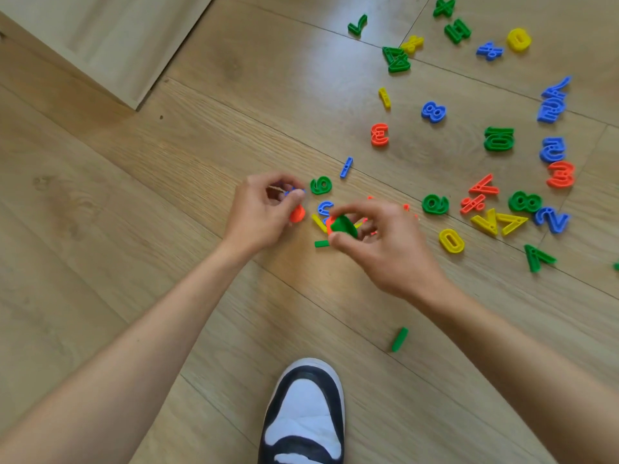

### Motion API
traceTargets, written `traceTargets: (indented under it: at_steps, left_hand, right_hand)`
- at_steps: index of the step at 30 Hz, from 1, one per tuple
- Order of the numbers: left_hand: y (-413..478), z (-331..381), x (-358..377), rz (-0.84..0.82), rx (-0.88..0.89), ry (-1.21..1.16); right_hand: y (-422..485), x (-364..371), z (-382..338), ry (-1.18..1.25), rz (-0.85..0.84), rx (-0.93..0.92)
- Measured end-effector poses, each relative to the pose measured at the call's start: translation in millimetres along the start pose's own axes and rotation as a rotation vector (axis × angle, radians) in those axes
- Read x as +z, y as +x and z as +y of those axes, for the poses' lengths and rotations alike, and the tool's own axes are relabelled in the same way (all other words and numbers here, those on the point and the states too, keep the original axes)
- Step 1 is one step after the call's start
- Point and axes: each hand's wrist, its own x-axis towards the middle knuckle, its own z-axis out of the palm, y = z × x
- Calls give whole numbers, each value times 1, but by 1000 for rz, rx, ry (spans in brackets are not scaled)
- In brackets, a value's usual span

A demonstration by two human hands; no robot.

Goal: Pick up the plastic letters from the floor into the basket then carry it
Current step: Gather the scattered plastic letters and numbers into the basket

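Observation:
Several plastic letters and numbers in green, blue, yellow and orange lie scattered on the wooden floor, mostly to the right. My left hand (264, 209) pinches a small blue piece (294, 191) at its fingertips, and an orange piece (297, 214) shows under the palm. My right hand (378, 242) is closed on a green piece (343, 226), with orange showing beside it. A green 6 (321, 185) and a blue piece (325, 207) lie between the hands. No basket is in view.
A pale wooden furniture panel (100, 38) fills the top left corner. My black-and-white shoe (304, 413) stands at the bottom centre. A green bar (399, 339) lies alone on the floor (100, 229) near the shoe. More pieces reach the right edge.

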Motion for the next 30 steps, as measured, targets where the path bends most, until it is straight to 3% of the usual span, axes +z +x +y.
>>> traceTargets:
  at_steps: [4,7,10,13,16,20,22,25,30]
  left_hand:
    - [-5,18,1,-162,-386,-837]
    - [-4,23,0,-323,-552,-1317]
    - [-5,25,4,-390,-582,-1428]
    - [-2,31,5,-393,-590,-1402]
    - [6,33,7,-275,-533,-1006]
    - [19,18,11,-78,82,106]
    - [26,11,13,-90,284,492]
    - [34,6,19,-157,337,758]
    - [40,5,19,-208,424,838]
  right_hand:
    - [13,-9,-13,703,-36,350]
    - [19,-16,-15,1003,-122,510]
    - [23,-19,-15,1045,-203,565]
    - [27,-16,-17,930,-119,580]
    - [28,-15,-15,560,2,424]
    - [31,-15,0,-158,44,21]
    - [30,-10,1,-456,-30,-69]
    - [34,5,-2,-779,-73,-137]
    - [50,26,-10,-862,-28,-132]
